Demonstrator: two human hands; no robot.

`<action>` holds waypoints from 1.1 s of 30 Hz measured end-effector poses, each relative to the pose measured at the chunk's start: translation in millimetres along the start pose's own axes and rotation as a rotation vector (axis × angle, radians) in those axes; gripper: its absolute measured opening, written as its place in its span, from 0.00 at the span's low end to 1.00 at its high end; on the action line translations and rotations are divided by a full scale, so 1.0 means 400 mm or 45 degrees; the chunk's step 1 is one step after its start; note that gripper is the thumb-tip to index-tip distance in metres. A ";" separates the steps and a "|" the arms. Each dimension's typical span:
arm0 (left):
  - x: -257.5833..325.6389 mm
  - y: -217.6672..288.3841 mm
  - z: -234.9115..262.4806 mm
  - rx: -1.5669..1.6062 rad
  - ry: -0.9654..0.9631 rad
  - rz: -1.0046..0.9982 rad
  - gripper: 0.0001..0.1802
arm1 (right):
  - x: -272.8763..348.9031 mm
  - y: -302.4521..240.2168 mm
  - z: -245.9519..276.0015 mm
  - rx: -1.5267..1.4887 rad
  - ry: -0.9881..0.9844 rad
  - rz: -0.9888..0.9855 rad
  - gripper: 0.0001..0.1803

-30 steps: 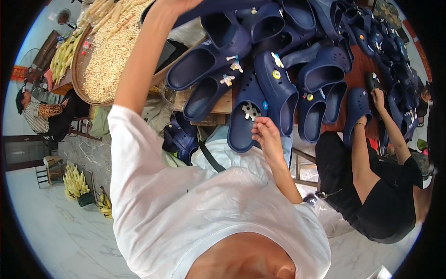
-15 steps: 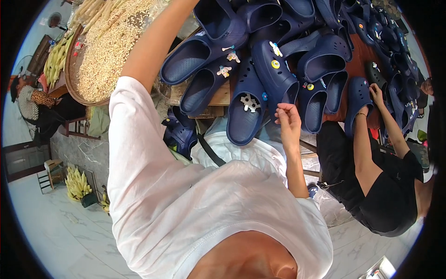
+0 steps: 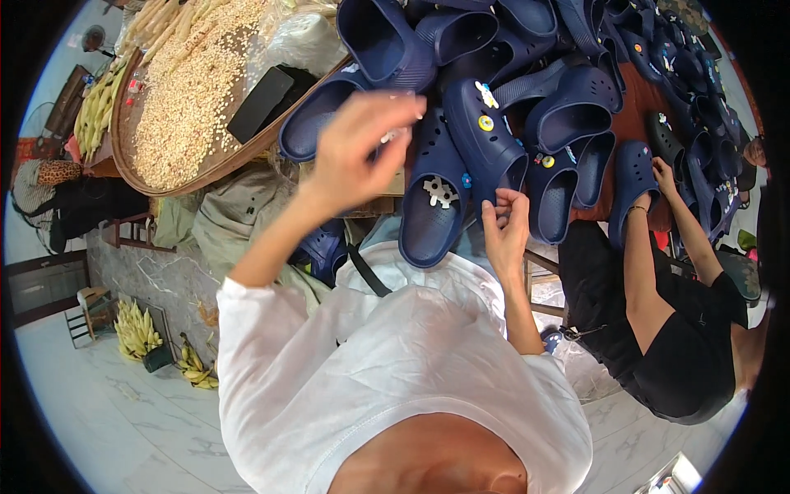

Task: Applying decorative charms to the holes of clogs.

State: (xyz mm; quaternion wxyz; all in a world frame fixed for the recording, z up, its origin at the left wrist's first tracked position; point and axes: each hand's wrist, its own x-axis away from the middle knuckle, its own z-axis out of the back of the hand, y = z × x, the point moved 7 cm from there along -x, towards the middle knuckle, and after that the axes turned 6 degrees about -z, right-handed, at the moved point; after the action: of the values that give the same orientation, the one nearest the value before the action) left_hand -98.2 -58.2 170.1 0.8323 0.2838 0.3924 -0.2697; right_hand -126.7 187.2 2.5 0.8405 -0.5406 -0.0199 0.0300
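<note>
L hand (image 3: 366, 156) is hovering over the left side of the heap, blurred — thumb & fingers are looking part-open, but can't tell if they're holding anything small. R hand (image 3: 506, 221) is sitting at the lower rim of the mid clog (image 3: 504, 156), thumb & fingertips bending close together; can't tell if they're actually gripping.

Mid clog is lying tilted in front of the wearer, carrying a white charm (image 3: 485, 95) & a yellow charm (image 3: 486, 123). The open clog (image 3: 424, 235) is lying just left of it, w/ white bits (image 3: 440, 193) showing in its opening.

Main risk: the near end of the open clog is pointing at the wearer's lap, apparently jutting past the table (image 3: 632, 107) edge, so a knock from either hand could tip it off & spill the bits, if they're loose. A pull on mid clog w/ only fingertips could slip, or drag neighbours along, bc the clogs are overlapping. L arm is also passing near the tray (image 3: 247, 156) — a careless elbow could jolt it & scatter kernels (image 3: 185, 107), or shift the blk box (image 3: 271, 100) lying by its rim.
</note>
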 end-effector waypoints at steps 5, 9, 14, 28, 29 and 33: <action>0.342 0.004 -0.158 0.229 -0.326 0.802 0.32 | -0.043 -0.025 -0.007 0.101 0.067 0.017 0.20; 0.431 -0.004 -0.246 0.298 -0.382 1.061 0.34 | -0.075 -0.038 -0.014 0.241 0.049 0.113 0.21; 0.445 -0.035 -0.288 0.048 -0.306 1.059 0.32 | -0.090 -0.027 -0.043 0.204 -0.031 0.095 0.18; 0.503 -0.024 -0.187 0.286 -0.226 1.272 0.22 | -0.096 -0.105 0.014 -0.584 0.032 0.077 0.22; 0.506 -0.019 -0.180 0.302 -0.219 1.271 0.22 | -0.111 -0.134 0.025 -0.584 0.045 0.119 0.22; 0.549 -0.012 -0.183 0.474 -0.042 1.324 0.22 | -0.198 -0.219 0.046 -0.504 0.173 0.315 0.20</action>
State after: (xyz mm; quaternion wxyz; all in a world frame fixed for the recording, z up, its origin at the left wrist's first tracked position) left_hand -18.1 -61.3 -46.9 0.7977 0.5782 0.1330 0.1078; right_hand -204.3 161.9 89.8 0.7075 -0.6939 0.0974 0.0919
